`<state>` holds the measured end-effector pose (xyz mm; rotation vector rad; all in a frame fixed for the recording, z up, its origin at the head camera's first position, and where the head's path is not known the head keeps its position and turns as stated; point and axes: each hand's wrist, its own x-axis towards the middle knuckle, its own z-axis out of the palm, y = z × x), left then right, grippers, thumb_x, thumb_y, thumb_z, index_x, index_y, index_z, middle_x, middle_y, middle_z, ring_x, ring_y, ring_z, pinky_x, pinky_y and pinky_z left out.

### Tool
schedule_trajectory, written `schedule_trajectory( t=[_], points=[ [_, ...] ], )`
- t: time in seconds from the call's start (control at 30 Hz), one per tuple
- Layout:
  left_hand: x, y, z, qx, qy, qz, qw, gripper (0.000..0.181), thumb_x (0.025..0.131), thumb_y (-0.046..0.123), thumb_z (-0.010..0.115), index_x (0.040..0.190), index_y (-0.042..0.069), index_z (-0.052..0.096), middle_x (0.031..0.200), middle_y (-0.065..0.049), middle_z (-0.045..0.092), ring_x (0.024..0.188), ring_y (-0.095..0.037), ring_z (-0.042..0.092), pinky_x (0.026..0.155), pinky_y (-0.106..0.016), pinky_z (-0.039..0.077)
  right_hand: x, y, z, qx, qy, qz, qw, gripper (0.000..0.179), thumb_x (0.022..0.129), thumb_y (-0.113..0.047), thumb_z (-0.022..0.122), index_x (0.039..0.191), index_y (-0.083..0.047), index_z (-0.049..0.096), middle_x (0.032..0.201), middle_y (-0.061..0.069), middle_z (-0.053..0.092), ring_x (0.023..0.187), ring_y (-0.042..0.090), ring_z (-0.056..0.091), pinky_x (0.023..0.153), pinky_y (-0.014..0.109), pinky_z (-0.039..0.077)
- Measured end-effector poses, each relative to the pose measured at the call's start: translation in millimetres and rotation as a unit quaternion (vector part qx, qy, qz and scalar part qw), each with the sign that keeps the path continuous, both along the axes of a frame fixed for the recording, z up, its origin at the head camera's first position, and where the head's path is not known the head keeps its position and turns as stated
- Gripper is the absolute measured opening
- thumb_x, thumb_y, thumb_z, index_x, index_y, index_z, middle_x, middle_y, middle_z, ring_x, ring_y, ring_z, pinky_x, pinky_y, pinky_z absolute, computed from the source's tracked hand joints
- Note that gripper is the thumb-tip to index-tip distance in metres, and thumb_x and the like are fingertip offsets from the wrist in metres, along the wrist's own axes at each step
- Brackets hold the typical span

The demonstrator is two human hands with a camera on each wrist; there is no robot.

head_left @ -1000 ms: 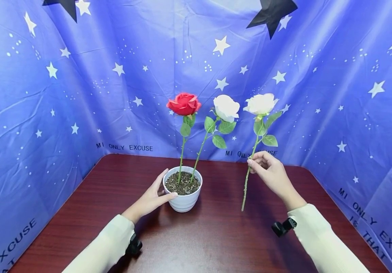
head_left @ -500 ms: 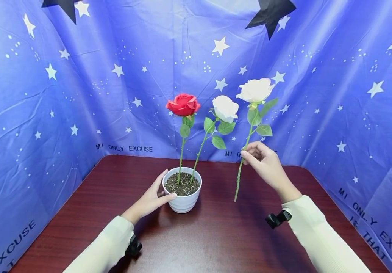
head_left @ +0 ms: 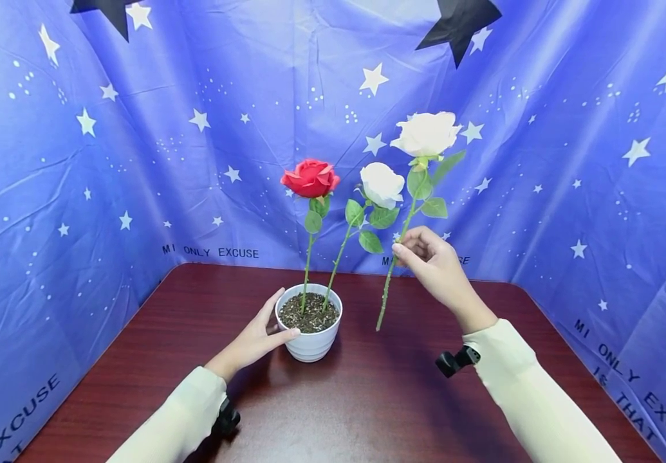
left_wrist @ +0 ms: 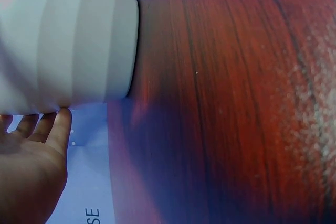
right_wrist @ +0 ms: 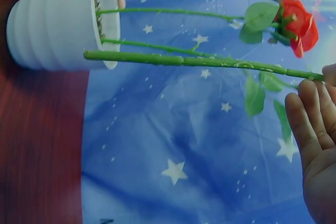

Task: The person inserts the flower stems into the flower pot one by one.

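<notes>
A white ribbed flower pot (head_left: 312,349) filled with dark soil (head_left: 300,320) stands on the table. My left hand (head_left: 253,339) holds its left side, thumb at the front rim; fingertips (left_wrist: 62,121) meet the pot wall in the left wrist view. A red rose (head_left: 310,178) and a white rose (head_left: 381,185) stand in the soil. To the right, my right hand (head_left: 435,267) pinches a second white rose (head_left: 426,135) by mid-stem between thumb and fingers. That rose leans slightly, bloom up, its bare stem end (right_wrist: 97,55) hanging in the air right of the pot.
The dark red wooden table (head_left: 321,411) reaches back to a blue star-patterned cloth (head_left: 240,77) that hangs behind and on both sides. Black wrist cameras sit below each cuff, the right one (head_left: 457,361) hanging over the table.
My right hand has moved up and to the left with the white rose, bringing its stem nearer the pot. My left hand and the pot have stayed in place.
</notes>
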<state>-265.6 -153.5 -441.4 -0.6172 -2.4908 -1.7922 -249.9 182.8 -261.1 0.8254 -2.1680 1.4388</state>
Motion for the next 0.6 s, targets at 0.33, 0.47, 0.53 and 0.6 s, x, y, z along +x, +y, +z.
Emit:
schedule_trajectory(
  t=[0.33,0.47,0.53,0.6],
  points=[
    [1.5,0.1,-0.2,0.0,-0.003,0.001,1.0,0.095,0.09,0.025,0.077,0.162,0.02,0.015,0.159,-0.015,0.029,0.138,-0.034,0.039,0.112,-0.051,0.036,-25.1,-19.3,-8.4,-0.016,0.009,0.049,0.9986,0.007,0.097,-0.002,0.064,0.102,0.003,0.062,0.086,0.016,0.068,0.076,0.026,0.068,0.069,0.026,0.057],
    [0.8,0.8,0.0,-0.001,-0.001,0.0,1.0,0.094,0.09,0.025,0.077,0.161,0.019,0.015,0.16,-0.014,0.028,0.138,-0.033,0.04,0.113,-0.051,0.035,-25.5,-31.1,-7.8,-0.022,0.014,0.067,0.9974,0.008,0.097,-0.005,0.065,0.1,0.002,0.063,0.088,0.015,0.069,0.077,0.023,0.069,0.073,0.03,0.059],
    [0.6,1.0,0.2,-0.001,-0.001,0.0,1.0,0.094,0.09,0.024,0.077,0.161,0.019,0.015,0.16,-0.014,0.028,0.138,-0.032,0.04,0.113,-0.051,0.035,-25.0,-37.5,-7.5,-0.021,0.025,0.071,0.9969,0.008,0.097,-0.007,0.067,0.099,0.001,0.065,0.088,0.013,0.07,0.076,0.022,0.069,0.073,0.031,0.059],
    [0.2,1.0,-0.1,-0.001,0.0,0.001,1.0,0.094,0.09,0.024,0.077,0.161,0.019,0.015,0.16,-0.014,0.028,0.139,-0.033,0.039,0.113,-0.052,0.035,-25.0,-43.3,-8.1,-0.015,0.038,0.07,0.9967,0.007,0.097,-0.008,0.067,0.099,-0.001,0.066,0.087,0.01,0.07,0.076,0.023,0.069,0.071,0.031,0.059]
  ],
)
